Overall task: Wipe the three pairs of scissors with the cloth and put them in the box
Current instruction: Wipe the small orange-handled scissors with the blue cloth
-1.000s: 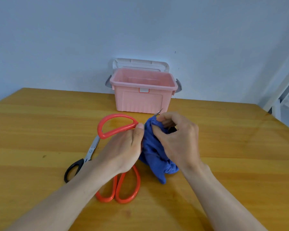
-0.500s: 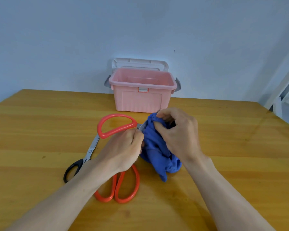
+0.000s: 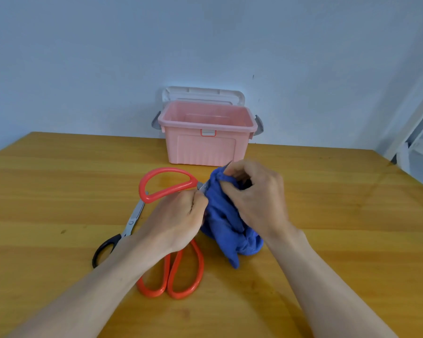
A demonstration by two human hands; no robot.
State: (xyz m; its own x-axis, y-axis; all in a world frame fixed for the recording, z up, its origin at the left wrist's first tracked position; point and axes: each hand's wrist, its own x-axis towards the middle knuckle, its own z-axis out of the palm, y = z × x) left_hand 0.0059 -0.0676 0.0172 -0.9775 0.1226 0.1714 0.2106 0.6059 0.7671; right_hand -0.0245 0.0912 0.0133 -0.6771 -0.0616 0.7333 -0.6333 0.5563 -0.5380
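My left hand [image 3: 178, 219] grips a pair of scissors by its handle; one red D-shaped loop [image 3: 165, 184] sticks out above the hand. My right hand [image 3: 255, 198] pinches the blue cloth [image 3: 226, 223] around the blades, whose metal tip pokes out above the cloth. A second pair with two red oval handles [image 3: 178, 276] lies on the table under my left wrist. A third pair with a black handle [image 3: 121, 235] lies to the left, blades pointing away. The open pink box [image 3: 206, 146] stands behind, by the wall.
The wooden table [image 3: 352, 228] reaches to the wall. The box's white lid [image 3: 203, 95] leans upright behind it. A white frame [image 3: 410, 132] stands off the table's right edge.
My left hand has slid slightly back along the scissors, showing a bit of metal by the red loop. My right hand has shifted the cloth along the blades.
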